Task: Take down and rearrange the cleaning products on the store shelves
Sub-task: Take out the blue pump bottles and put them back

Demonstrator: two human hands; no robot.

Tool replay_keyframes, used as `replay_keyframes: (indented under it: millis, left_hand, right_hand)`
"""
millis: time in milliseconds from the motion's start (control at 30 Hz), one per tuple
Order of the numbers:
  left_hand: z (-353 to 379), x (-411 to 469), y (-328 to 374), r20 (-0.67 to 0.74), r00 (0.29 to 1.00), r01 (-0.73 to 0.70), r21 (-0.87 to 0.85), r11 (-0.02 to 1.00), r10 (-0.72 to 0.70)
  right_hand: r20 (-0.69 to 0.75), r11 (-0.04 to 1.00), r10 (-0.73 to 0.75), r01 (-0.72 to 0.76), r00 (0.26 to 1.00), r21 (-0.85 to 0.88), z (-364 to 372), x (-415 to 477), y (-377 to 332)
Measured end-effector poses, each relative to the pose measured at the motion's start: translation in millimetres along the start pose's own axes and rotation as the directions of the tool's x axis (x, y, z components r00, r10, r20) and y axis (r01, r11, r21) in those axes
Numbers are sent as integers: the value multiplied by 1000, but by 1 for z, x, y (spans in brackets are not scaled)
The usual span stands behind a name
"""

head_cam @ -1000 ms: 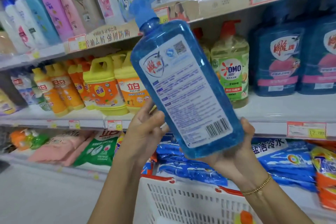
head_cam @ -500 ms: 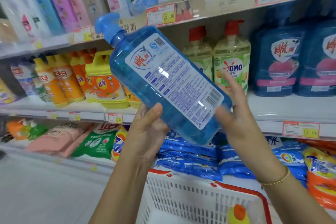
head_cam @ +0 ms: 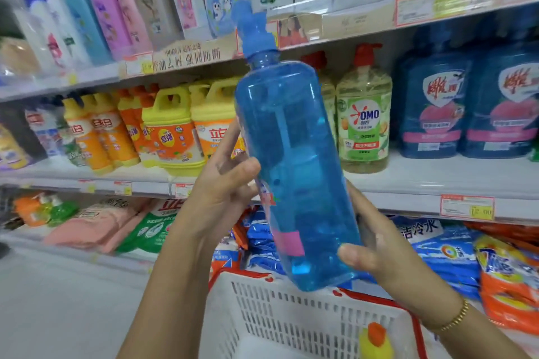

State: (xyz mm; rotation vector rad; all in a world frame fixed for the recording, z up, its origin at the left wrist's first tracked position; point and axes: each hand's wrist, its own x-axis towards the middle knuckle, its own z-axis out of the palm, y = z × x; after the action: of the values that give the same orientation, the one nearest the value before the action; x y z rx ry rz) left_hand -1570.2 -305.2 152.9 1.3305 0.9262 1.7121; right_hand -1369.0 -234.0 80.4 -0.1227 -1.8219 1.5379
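- Left hand (head_cam: 224,186) is gripping the bottle (head_cam: 294,172) on its left side at mid-height, thumb in front, fingers going behind.
- Right hand (head_cam: 376,253) is cupping the lower right side near the base, thumb lying across the front edge. Both hands are closed on the bottle; neither is free.
- Bottle is hanging in the air, near upright, pump top leaning slightly left, narrow side facing the camera.
- It is sitting above the basket (head_cam: 291,283) and in front of the middle shelf (head_cam: 423,180), touching neither.
- Behind it, the OMO bottle (head_cam: 363,122) and dark blue bottles (head_cam: 434,105) are standing on that shelf.
- Step, by my reading: the bottle is off the shelf and being handled, not yet placed.
- Next move is calling for a choice of spot, shelf or basket. Then lowering base-first, label turned outward, one hand supporting the base, since the bottle is looking full and heavy.
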Motion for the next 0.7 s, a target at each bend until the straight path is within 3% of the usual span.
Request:
replay_keyframes:
  millis: [100,200,300,433,533,700]
  left_hand:
    - [-9,-2,0,-63,997,43,12,999,-43]
    - [-22,-5,-2,-96,984,146,-67,987,-152]
    - [-29,-10,-14,-66,956,261,-258,930,-287]
    - [-22,-11,-31,28,929,355,-345,869,-368]
    - [-4,-12,-40,76,893,422,-482,768,-443]
    - [32,-16,-45,53,867,457,-481,748,-495]
  right_hand:
    - [143,930,182,-217,973,295,12,-14,0]
    - [267,827,297,-387,917,408,15,-27,-7]
    - [288,756,344,-446,894,480,14,-38,-17]
    - [298,595,395,-489,869,638,17,-47,-39]
    - [222,511,489,-483,843,710,21,-49,-60]
    - [246,467,570,-556,784,688,5,-66,-83]
